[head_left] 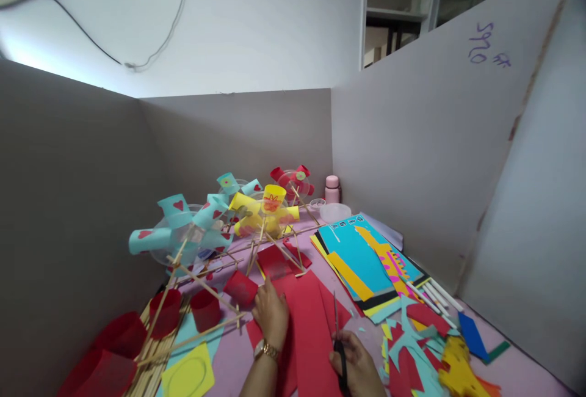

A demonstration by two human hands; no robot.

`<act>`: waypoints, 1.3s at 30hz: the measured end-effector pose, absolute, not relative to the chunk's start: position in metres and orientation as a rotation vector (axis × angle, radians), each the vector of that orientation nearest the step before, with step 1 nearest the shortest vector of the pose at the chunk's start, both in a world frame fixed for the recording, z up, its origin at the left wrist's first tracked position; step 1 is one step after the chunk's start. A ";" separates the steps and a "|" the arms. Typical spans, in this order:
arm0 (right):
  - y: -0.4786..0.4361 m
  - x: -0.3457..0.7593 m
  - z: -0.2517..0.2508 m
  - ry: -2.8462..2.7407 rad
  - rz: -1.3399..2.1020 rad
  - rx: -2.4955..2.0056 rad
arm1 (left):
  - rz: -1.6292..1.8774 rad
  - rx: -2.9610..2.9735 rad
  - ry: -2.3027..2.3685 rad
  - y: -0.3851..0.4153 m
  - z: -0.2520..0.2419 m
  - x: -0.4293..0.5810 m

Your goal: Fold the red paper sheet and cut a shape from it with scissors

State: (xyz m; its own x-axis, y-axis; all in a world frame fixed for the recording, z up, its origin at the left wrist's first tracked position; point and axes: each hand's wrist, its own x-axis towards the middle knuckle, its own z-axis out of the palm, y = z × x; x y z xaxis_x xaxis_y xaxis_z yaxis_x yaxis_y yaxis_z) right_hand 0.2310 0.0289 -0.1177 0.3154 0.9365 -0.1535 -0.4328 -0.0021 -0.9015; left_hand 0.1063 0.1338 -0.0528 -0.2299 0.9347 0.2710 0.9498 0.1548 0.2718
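Note:
My right hand (356, 365) is closed around the black handle of the scissors (339, 357), whose blades point away from me beside the right edge of a long red paper strip (309, 330). My left hand (271, 311), with a gold watch (266, 351) at the wrist, lies over the red paper with its fingers reaching forward. Just left of its fingertips is a small curled red paper piece (240, 289); I cannot make out whether they touch it. Beyond them lies another red piece (274, 262).
Stick-framed paper windmills in light blue (176, 211), yellow (273, 200) and red (302, 171) stand behind. Red paper rolls (165, 314) sit on sticks at left. Coloured sheets (350, 238) and paper scraps (405, 360) lie at right. A pink bottle (332, 189) stands by the partition (412, 140).

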 end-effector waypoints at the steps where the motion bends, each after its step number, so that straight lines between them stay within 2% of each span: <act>1: 0.029 0.231 -0.118 -0.599 1.181 -1.082 | -0.609 -1.921 -2.374 0.135 -0.053 0.107; 14: 0.033 0.231 -0.131 -0.624 1.182 -1.048 | -0.713 -1.977 -2.631 0.154 -0.048 0.101; 29: 0.032 0.230 -0.124 -0.644 1.162 -1.105 | -1.250 -1.978 -2.602 0.167 -0.031 0.095; 39: 0.027 0.230 -0.111 -0.668 1.145 -1.146 | -1.337 -1.988 -2.499 0.149 0.003 0.086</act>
State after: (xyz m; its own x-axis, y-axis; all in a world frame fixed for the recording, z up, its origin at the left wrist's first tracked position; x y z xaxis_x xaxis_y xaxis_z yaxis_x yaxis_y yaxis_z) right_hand 0.2298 0.0267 -0.1106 0.3245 0.9370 -0.1295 -0.3479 -0.0091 -0.9375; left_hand 0.0865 0.1487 0.0031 -0.3062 0.9296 0.2051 0.6863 0.0662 0.7243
